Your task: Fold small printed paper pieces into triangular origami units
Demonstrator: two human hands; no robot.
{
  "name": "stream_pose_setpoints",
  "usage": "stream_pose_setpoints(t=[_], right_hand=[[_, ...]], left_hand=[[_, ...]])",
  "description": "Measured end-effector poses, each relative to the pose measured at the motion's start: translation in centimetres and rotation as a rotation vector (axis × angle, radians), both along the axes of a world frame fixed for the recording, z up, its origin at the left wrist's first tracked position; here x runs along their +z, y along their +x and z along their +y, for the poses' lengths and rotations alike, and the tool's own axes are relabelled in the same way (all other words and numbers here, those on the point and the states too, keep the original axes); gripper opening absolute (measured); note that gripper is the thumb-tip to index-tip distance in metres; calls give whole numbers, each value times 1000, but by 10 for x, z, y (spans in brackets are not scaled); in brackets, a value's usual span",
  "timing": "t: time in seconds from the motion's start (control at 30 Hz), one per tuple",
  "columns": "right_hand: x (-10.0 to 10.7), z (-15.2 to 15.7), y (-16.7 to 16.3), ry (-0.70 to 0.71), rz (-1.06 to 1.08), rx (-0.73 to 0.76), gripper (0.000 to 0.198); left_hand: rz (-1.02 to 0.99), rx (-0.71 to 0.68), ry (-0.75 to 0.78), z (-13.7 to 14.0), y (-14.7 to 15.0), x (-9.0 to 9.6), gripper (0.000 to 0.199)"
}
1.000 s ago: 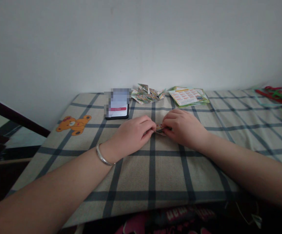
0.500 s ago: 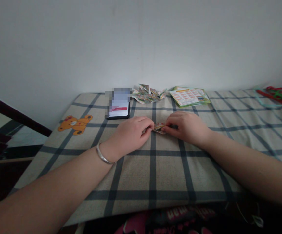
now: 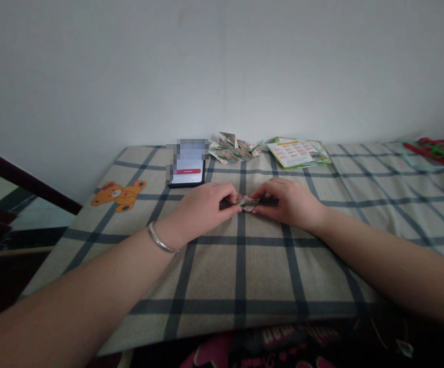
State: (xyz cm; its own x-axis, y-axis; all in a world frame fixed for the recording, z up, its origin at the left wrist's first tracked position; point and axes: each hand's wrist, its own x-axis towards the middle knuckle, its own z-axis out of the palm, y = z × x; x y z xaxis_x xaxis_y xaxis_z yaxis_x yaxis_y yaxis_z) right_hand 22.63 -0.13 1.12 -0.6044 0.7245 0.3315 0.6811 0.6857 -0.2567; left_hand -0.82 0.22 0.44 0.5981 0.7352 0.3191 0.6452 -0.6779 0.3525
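Note:
Between my hands, just above or on the checked tablecloth [image 3: 214, 276], is a small folded piece of printed paper [image 3: 247, 203]. My left hand [image 3: 208, 207], with a silver bangle at the wrist, pinches its left end between thumb and fingers. The right end is pinched by my right hand [image 3: 291, 204]. Fingertips cover both ends of the paper, so only its creased middle shows. Behind my hands lies a group of folded printed paper pieces [image 3: 234, 152], and right of that a stack of flat printed sheets [image 3: 298, 153].
A phone [image 3: 187, 166] with a lit screen lies behind my left hand. An orange bear picture [image 3: 118, 196] is at the table's left side. Red and green strips [image 3: 437, 153] lie at the far right. A pale wall [image 3: 222, 66] borders the table's back edge.
The paper between my fingers has turned and shows a different, more creased face. My hands have drawn slightly closer together, with the fingers shifted on its ends.

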Motion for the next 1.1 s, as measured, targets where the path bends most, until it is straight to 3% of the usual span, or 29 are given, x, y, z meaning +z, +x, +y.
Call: stream_pose_setpoints(t=[0.37, 0.73, 1.1], right_hand=[[-5, -1, -1, 10, 61, -14, 18], [-8, 0, -6, -332, 408, -68, 17], [-12, -1, -7, -305, 493, -100, 21]], left_hand=[[-54, 19, -18, -3, 2, 0, 18], [-288, 62, -130, -2, 5, -5, 22], [-434, 138, -219, -4, 10, -5, 23]])
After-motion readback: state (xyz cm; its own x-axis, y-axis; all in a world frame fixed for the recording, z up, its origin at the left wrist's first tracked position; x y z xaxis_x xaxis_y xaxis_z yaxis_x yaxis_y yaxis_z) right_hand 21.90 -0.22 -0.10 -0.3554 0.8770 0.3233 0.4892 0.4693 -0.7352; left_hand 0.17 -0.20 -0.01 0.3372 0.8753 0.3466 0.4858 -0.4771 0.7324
